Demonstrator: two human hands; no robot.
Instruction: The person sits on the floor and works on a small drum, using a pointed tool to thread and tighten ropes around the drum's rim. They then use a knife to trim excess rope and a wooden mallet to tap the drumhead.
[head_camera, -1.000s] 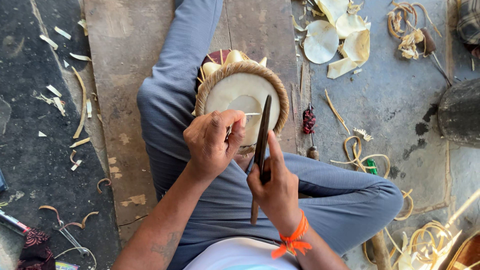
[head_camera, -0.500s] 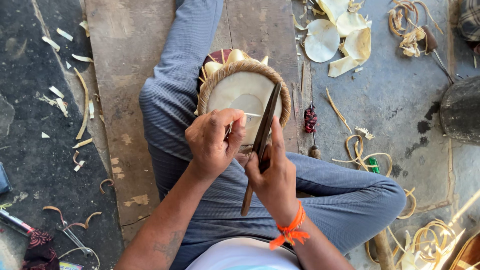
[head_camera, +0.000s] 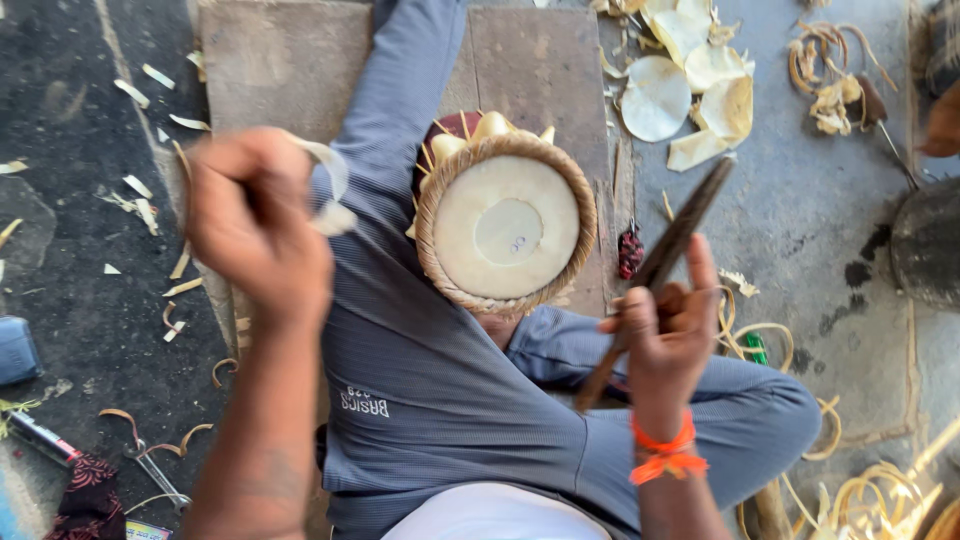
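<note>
Your left hand (head_camera: 255, 225) is raised out over your left thigh, blurred, fingers curled around a pale cane strip (head_camera: 330, 190) that loops off its right side. Your right hand (head_camera: 665, 335) is closed around one long dark wooden-handled knife (head_camera: 660, 270), held slanting, its upper end reaching toward the grey floor and its lower end over your right knee. The hands are well apart, with open room between them. In that gap sits one round woven cane basket with a pale disc base (head_camera: 505, 225), resting on your lap against your leg, touched by neither hand. Beyond the basket's far rim lies a brown board (head_camera: 540, 60). Several pale round cut-outs (head_camera: 690, 75) lie heaped on the floor to the right, well clear of the knife tip.
</note>
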